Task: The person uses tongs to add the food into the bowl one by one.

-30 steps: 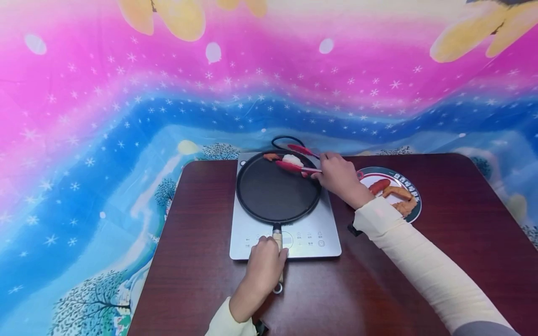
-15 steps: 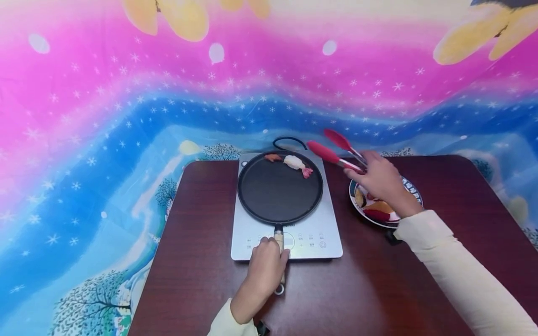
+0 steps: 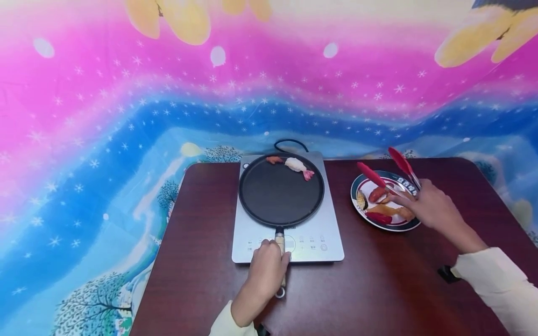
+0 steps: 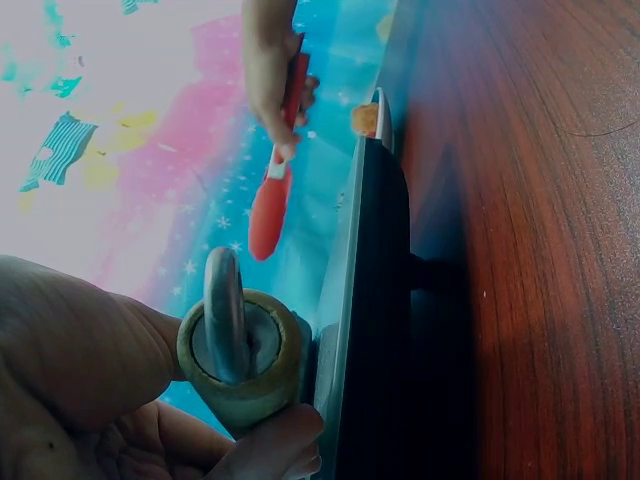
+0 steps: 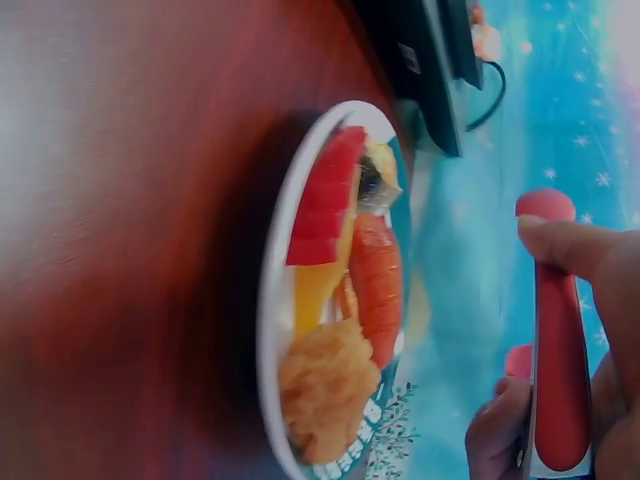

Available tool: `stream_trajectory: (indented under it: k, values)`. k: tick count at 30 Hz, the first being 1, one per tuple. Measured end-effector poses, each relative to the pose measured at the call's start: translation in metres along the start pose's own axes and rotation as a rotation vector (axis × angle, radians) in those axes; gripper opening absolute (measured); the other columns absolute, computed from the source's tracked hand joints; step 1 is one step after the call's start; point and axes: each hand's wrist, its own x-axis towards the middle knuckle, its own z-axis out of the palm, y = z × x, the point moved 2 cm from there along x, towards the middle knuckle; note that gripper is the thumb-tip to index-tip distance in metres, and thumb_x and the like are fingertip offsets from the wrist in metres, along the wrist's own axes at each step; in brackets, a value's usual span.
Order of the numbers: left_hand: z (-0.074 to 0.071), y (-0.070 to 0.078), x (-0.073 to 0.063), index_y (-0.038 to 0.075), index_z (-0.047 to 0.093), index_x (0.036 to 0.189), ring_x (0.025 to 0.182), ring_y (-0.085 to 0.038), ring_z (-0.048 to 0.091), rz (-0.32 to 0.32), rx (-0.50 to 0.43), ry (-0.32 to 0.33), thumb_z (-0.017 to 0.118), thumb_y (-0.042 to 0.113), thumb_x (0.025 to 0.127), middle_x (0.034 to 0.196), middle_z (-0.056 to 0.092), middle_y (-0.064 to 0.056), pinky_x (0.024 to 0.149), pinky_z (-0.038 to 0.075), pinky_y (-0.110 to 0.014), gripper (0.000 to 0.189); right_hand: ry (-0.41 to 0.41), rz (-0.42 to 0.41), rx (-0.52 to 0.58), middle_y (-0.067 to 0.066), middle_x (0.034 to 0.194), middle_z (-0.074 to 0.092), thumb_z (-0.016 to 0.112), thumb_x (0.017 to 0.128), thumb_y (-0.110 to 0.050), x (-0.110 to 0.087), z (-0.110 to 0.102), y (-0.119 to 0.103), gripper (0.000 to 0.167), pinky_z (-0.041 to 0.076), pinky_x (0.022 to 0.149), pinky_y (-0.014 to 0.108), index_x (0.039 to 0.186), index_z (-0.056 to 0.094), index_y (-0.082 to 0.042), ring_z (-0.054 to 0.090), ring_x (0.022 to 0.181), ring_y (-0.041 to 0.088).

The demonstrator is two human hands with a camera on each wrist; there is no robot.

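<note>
My left hand (image 3: 265, 268) grips the wooden handle (image 4: 245, 405) of a black flat pan (image 3: 281, 200), which sits on a silver induction cooker (image 3: 332, 249). Near the pan's far rim lie a shrimp sushi (image 3: 296, 164) and a small orange-red piece (image 3: 274, 159). Over the right side of the plate (image 3: 356, 209), my right hand (image 3: 441, 210) holds red-tipped tongs (image 3: 371, 176), their arms spread with nothing between the tips. On that plate are a red sausage (image 5: 376, 285), a golden fried piece (image 5: 325, 385), a dark red sliced piece (image 5: 325, 200) and other food.
The dark red wooden table (image 3: 201, 233) carries the cooker and the plate. Behind the cooker loops a black cable (image 3: 291, 141). A colourful printed cloth (image 3: 269, 84) hangs at the table's far edge.
My right hand lets the shrimp sushi go in the pan, and the tongs spread and travel right to above the plate. My left hand stays on the pan handle.
</note>
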Motion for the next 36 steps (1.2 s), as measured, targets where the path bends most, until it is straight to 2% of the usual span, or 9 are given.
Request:
stream_trajectory:
  k: [7, 12, 15, 18, 22, 29, 32, 36]
  values:
    - [0.001, 0.000, 0.000, -0.008, 0.067, 0.084, 0.055, -0.019, 0.054, 0.000, 0.009, 0.004, 0.077, 0.018, 0.086, 0.068, 0.050, -0.007, 0.053, 0.050, -0.033, 0.028, -0.108, 0.053, -0.057, 0.038, 0.095, 0.053, 0.055, 0.086, -0.073, -0.021, -0.001, 0.013, 0.108, 0.053, 0.054, 0.048, 0.122, 0.032, 0.026, 0.059, 0.070, 0.038]
    - [0.001, 0.000, 0.000, -0.009, 0.067, 0.086, 0.055, -0.017, 0.053, -0.005, -0.008, -0.013, 0.076, 0.018, 0.087, 0.069, 0.050, -0.007, 0.052, 0.050, -0.031, 0.029, -0.270, 0.136, 0.023, 0.020, 0.073, 0.059, 0.047, 0.089, -0.075, -0.036, 0.002, 0.005, 0.111, 0.051, 0.050, 0.040, 0.123, 0.024, 0.028, 0.060, 0.058, 0.026]
    - [0.001, 0.000, 0.000, -0.009, 0.067, 0.086, 0.055, -0.018, 0.054, -0.003, -0.006, -0.008, 0.076, 0.018, 0.087, 0.070, 0.050, -0.008, 0.053, 0.050, -0.031, 0.029, -0.353, 0.159, 0.053, 0.013, 0.065, 0.059, 0.046, 0.089, -0.075, -0.043, 0.004, -0.004, 0.114, 0.050, 0.050, 0.039, 0.127, 0.017, 0.029, 0.061, 0.055, 0.025]
    - [0.001, 0.000, 0.000, -0.009, 0.067, 0.086, 0.056, -0.019, 0.055, -0.003, -0.002, -0.005, 0.076, 0.018, 0.087, 0.070, 0.050, -0.008, 0.054, 0.051, -0.032, 0.029, -0.372, 0.145, 0.039, 0.012, 0.063, 0.058, 0.049, 0.089, -0.073, -0.046, 0.006, -0.012, 0.113, 0.050, 0.051, 0.037, 0.128, 0.019, 0.029, 0.060, 0.053, 0.023]
    - [0.001, -0.001, 0.001, -0.009, 0.067, 0.085, 0.056, -0.019, 0.054, -0.002, -0.005, -0.014, 0.076, 0.018, 0.087, 0.070, 0.050, -0.007, 0.054, 0.051, -0.033, 0.029, -0.387, 0.129, 0.025, 0.010, 0.060, 0.058, 0.049, 0.091, -0.070, -0.046, 0.008, -0.015, 0.097, 0.050, 0.051, 0.037, 0.116, 0.039, 0.023, 0.059, 0.050, 0.022]
    - [0.001, 0.000, 0.001, -0.008, 0.067, 0.085, 0.057, -0.019, 0.055, 0.004, 0.000, -0.011, 0.076, 0.019, 0.087, 0.070, 0.051, -0.008, 0.055, 0.051, -0.033, 0.028, -0.428, 0.100, 0.009, 0.008, 0.060, 0.060, 0.047, 0.094, -0.066, -0.038, 0.010, -0.022, 0.082, 0.052, 0.054, 0.035, 0.107, 0.052, 0.014, 0.062, 0.049, 0.021]
    - [0.001, -0.001, 0.001, -0.007, 0.067, 0.085, 0.058, -0.020, 0.055, 0.005, 0.002, -0.006, 0.075, 0.019, 0.087, 0.071, 0.051, -0.008, 0.056, 0.051, -0.034, 0.028, -0.437, 0.080, 0.003, 0.007, 0.060, 0.060, 0.048, 0.094, -0.066, -0.031, 0.011, -0.026, 0.075, 0.052, 0.054, 0.035, 0.098, 0.059, 0.008, 0.061, 0.049, 0.020]
    - [0.001, 0.000, 0.001, -0.007, 0.067, 0.084, 0.057, -0.020, 0.054, 0.010, -0.007, -0.007, 0.075, 0.019, 0.087, 0.070, 0.050, -0.007, 0.055, 0.051, -0.034, 0.027, -0.443, 0.079, -0.001, 0.008, 0.062, 0.060, 0.048, 0.094, -0.067, -0.024, 0.014, -0.029, 0.078, 0.051, 0.053, 0.036, 0.107, 0.060, 0.009, 0.061, 0.049, 0.021]
